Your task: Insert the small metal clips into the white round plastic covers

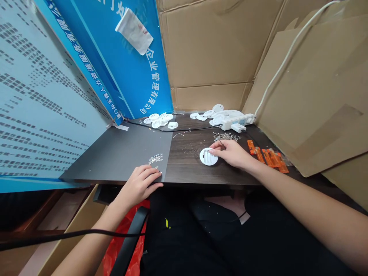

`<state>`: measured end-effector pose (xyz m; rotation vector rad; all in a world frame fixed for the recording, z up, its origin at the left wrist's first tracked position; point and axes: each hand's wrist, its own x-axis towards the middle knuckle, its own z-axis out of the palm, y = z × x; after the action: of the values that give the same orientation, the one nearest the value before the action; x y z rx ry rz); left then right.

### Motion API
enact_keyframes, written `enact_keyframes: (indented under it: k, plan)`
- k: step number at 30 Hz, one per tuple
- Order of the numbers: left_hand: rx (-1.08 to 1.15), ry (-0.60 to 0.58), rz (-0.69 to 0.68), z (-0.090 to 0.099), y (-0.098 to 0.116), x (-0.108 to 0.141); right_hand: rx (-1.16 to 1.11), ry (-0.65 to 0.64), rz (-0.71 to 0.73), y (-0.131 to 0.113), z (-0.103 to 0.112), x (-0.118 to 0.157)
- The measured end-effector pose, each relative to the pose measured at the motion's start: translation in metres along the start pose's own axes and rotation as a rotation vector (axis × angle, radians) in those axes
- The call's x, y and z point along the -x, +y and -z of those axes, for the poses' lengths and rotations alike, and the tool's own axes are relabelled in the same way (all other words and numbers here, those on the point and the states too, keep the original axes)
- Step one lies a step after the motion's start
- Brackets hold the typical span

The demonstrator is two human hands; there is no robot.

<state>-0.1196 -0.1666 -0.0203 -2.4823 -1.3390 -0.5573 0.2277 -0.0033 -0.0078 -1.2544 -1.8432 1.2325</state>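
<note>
My right hand (230, 152) grips a round white plastic battery housing (209, 161) by its right edge, the thumb over its face. The housing is held tilted just above the dark desk, its slotted inside showing. My left hand (143, 181) rests at the desk's front edge, fingers stretched out and thumb apart. A tiny shiny piece shows at its fingertips; whether it is pinched is too small to make out. Just beyond that hand lies a small pile of shiny metal pieces (155, 158). Behind my right hand is a larger heap of small metal parts (227, 137).
White round plastic parts (161, 119) lie at the back left, and more white parts (217, 109) at the back right. A white power strip (238, 121) with cables stands beside these. Several orange packs (270, 157) lie at the right. Cardboard panels (212, 50) wall the desk (184, 172).
</note>
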Motion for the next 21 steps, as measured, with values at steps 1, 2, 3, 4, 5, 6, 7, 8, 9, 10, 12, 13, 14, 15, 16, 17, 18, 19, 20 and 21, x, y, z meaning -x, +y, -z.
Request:
enact_keyframes:
  k: [1,2,3,4,5,6,7,8,9,10,12,13,14,15,16,17,18,19,20,21]
  plan:
    - [0.010,0.015,-0.029,0.000,0.002,0.001,0.011,-0.002,0.012,0.001,0.000,0.000]
    - [0.022,0.034,-0.058,0.000,0.004,0.003,0.023,-0.005,0.026,0.001,0.000,0.000]
    - [0.035,0.058,-0.085,0.000,0.006,0.004,0.034,-0.008,0.038,0.002,0.000,0.001]
    - [0.050,0.083,-0.106,0.000,0.008,0.005,0.043,-0.011,0.047,0.002,-0.001,0.001]
    - [0.072,0.105,-0.119,-0.001,0.009,0.006,0.048,-0.014,0.053,0.003,-0.001,0.001]
    - [0.106,0.124,-0.118,-0.002,0.011,0.007,0.047,-0.020,0.056,0.003,-0.001,0.001]
    - [0.151,0.145,-0.100,-0.003,0.011,0.007,0.039,-0.025,0.057,0.003,-0.001,0.000]
    - [0.203,0.164,-0.064,-0.003,0.012,0.006,0.030,-0.030,0.056,0.003,-0.001,0.000]
    - [0.257,0.182,-0.004,-0.004,0.013,0.003,0.022,-0.034,0.051,0.002,-0.001,0.000]
    - [0.307,0.197,0.079,-0.005,0.013,-0.001,0.013,-0.039,0.044,0.002,-0.001,-0.001]
    - [0.393,0.220,0.275,-0.007,0.013,-0.015,-0.007,-0.050,0.015,0.000,-0.002,-0.001]
    - [0.445,0.230,0.368,-0.008,0.014,-0.025,-0.020,-0.060,-0.005,0.000,-0.002,-0.002]
    - [0.515,0.239,0.445,-0.011,0.014,-0.037,-0.039,-0.071,-0.030,-0.001,-0.002,-0.002]
    - [0.608,0.248,0.500,-0.014,0.014,-0.052,-0.061,-0.081,-0.058,-0.001,-0.002,-0.002]
    - [0.716,0.254,0.534,-0.017,0.014,-0.068,-0.083,-0.085,-0.090,-0.002,-0.002,-0.003]
    - [0.830,0.251,0.547,-0.021,0.014,-0.085,-0.108,-0.085,-0.121,-0.002,-0.001,-0.003]
    - [0.938,0.236,0.544,-0.026,0.014,-0.103,-0.125,-0.076,-0.144,-0.002,-0.001,-0.004]
    - [1.026,0.212,0.528,-0.031,0.015,-0.121,-0.142,-0.065,-0.157,-0.002,0.000,-0.005]
    - [1.093,0.180,0.499,-0.035,0.015,-0.140,-0.158,-0.058,-0.163,-0.002,0.000,-0.006]
    - [1.134,0.144,0.462,-0.040,0.015,-0.157,-0.171,-0.052,-0.159,-0.001,0.001,-0.006]
